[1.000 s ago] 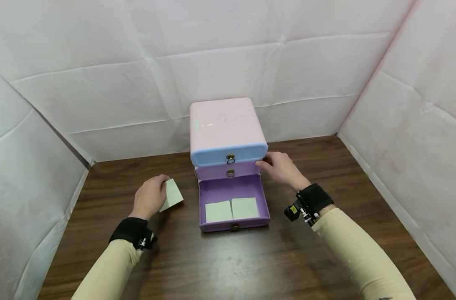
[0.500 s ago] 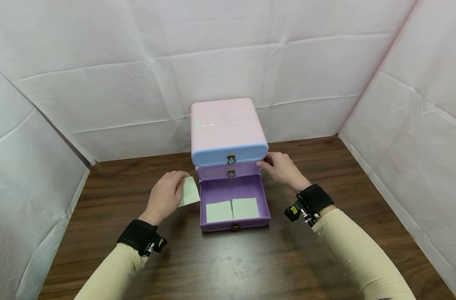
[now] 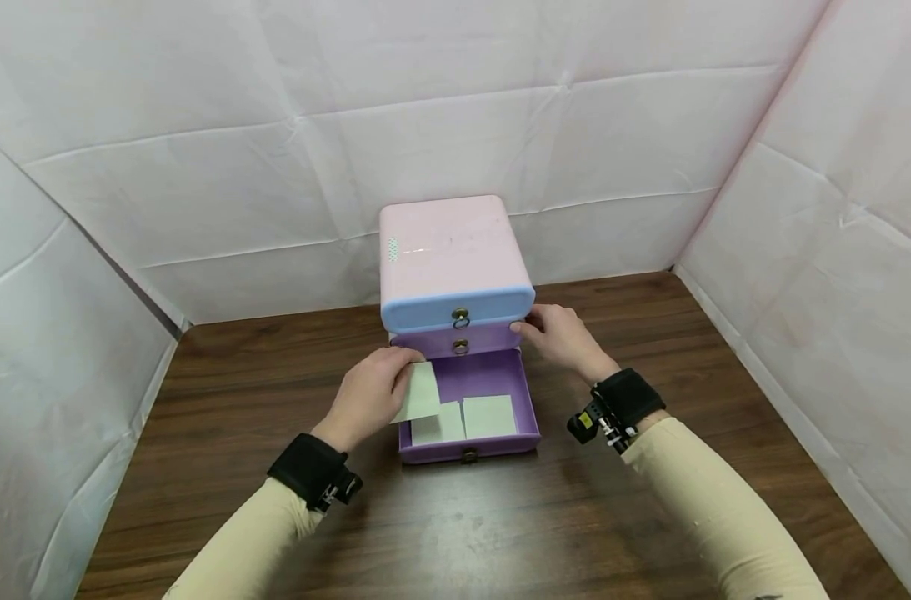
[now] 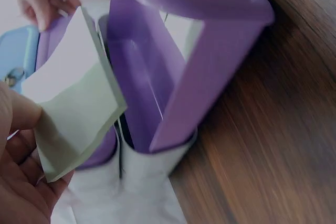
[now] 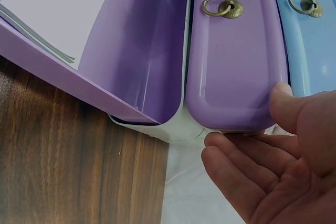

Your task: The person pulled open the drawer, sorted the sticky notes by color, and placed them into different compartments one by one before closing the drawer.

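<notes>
My left hand (image 3: 371,393) pinches a pale note (image 3: 421,393) over the open bottom drawer (image 3: 527,410), above two notes lying inside, while my right hand (image 3: 563,335), fingers relaxed, braces the cabinet (image 3: 452,250) against sliding.

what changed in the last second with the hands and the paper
The left hand carried the paper slip rightward from over the table to above the open bottom drawer. The right hand stayed on the cabinet's side; the two slips inside did not move.

Dark wooden table (image 3: 500,533), creased white backdrop walls (image 3: 200,150).
</notes>
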